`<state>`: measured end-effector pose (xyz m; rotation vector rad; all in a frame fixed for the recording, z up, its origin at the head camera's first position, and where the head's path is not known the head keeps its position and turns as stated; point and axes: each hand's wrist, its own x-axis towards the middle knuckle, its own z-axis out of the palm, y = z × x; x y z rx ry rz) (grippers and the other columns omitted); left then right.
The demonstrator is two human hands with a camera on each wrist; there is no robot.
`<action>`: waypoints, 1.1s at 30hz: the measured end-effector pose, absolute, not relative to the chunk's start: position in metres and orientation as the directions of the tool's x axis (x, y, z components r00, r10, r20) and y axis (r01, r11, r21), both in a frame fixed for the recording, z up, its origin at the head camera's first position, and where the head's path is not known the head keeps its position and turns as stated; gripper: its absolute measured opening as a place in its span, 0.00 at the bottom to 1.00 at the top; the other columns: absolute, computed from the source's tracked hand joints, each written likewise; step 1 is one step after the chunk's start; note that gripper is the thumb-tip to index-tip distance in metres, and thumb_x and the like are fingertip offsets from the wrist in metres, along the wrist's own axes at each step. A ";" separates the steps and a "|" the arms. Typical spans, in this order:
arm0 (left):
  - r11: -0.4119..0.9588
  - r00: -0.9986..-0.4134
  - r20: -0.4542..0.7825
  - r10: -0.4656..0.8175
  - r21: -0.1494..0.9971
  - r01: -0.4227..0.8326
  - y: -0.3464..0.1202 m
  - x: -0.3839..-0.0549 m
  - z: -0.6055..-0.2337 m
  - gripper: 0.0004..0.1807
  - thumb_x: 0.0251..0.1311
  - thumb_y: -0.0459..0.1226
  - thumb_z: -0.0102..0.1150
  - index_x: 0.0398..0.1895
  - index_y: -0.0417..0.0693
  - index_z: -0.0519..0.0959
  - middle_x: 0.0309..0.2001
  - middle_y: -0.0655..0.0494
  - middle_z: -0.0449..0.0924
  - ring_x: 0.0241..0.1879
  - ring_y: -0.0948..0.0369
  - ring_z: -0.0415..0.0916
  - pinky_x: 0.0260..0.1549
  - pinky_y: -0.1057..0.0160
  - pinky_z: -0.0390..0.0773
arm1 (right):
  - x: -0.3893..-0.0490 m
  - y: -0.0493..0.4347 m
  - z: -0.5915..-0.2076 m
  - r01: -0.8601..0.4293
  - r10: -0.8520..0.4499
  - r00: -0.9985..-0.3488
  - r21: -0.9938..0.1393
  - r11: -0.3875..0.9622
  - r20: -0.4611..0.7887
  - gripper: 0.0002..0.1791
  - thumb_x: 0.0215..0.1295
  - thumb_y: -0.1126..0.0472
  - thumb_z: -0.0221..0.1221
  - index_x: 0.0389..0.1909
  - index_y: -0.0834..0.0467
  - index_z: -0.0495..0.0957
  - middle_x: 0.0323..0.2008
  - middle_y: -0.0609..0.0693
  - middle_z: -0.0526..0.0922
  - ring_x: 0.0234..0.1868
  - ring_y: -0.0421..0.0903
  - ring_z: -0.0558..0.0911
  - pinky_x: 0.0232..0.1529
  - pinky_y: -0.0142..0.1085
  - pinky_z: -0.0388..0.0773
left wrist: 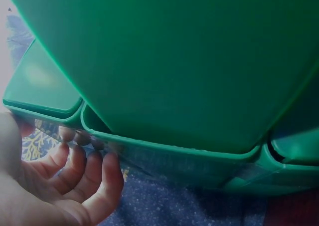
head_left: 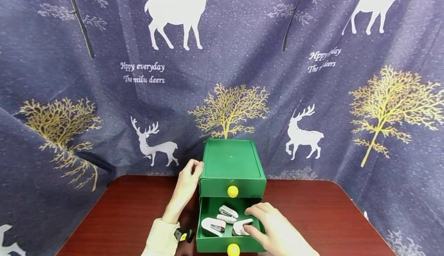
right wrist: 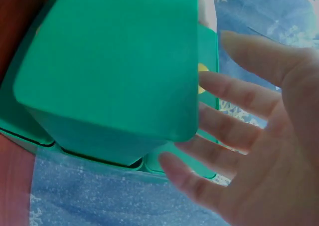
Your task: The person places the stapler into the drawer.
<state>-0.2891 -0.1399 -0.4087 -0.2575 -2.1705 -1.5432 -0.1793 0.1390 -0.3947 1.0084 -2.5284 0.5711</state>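
In the head view, a green drawer cabinet (head_left: 230,159) stands on the table with its lower drawer (head_left: 215,244) pulled out. Three white staplers (head_left: 212,225) lie inside: one at the left, one further back, one at the right. My right hand (head_left: 274,229) reaches over the drawer's right wall, thumb and fingers spread near the right-hand stapler (head_left: 237,229); contact cannot be told. In the right wrist view its fingers appear beside the green drawer (right wrist: 109,61). At the cabinet's left side, my left hand (head_left: 187,181) rests its bent fingertips against the wall.
Yellow round knobs (head_left: 232,191) mark the drawer fronts, and the upper drawer is closed. The brown table (head_left: 301,206) extends on both sides. Behind it hangs a dark blue cloth (head_left: 243,63) printed with deer and trees. A dark band-like device (head_left: 184,235) is at the left wrist.
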 end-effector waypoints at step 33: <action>0.365 -0.868 0.484 -0.113 0.833 0.416 -0.140 -0.292 -0.413 0.15 0.72 0.50 0.51 0.37 0.49 0.76 0.24 0.56 0.69 0.24 0.59 0.69 0.29 0.62 0.70 | -0.151 0.109 -0.432 -0.640 -0.565 -0.761 -0.224 0.735 0.317 0.12 0.52 0.51 0.67 0.36 0.39 0.75 0.26 0.28 0.69 0.25 0.29 0.69 0.23 0.31 0.68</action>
